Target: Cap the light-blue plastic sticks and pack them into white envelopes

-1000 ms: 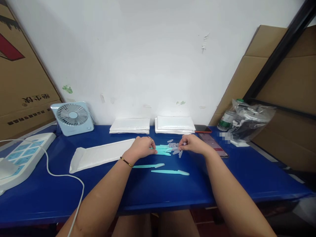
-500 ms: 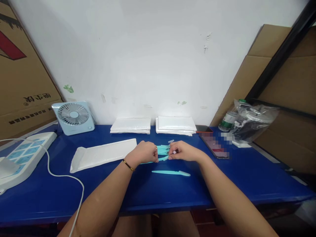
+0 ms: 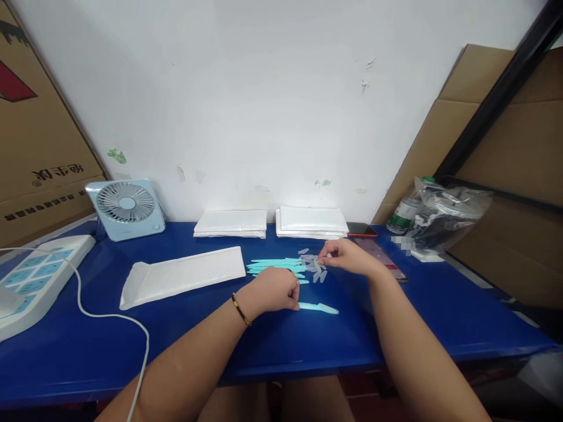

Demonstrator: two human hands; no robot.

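My left hand (image 3: 275, 288) is closed, thumb and fingers pinching the handle of a turquoise eyebrow razor (image 3: 320, 308) at the front. The razor lies low over the table with its blade end to the right. Behind that hand several more turquoise razors (image 3: 270, 262) lie side by side, partly covered by my fingers. To their right is a loose pile of small clear plastic blade covers (image 3: 317, 276). Over this pile my right hand (image 3: 347, 257) holds its fingers pinched together, apparently on one clear cover, though little of it shows.
A white padded mailer (image 3: 185, 276) lies left of the razors on the blue table (image 3: 308, 351). Two stacks of white mailers (image 3: 231, 221) stand against the wall. A fan (image 3: 127, 205), power strip (image 3: 53, 275) and cable are left; phones (image 3: 387, 261), a bottle (image 3: 402, 215) and plastic bag right.
My left hand has moved toward me from the grouped razors to the single front one. My right hand has drawn back rightward, uncovering the pile of clear covers.
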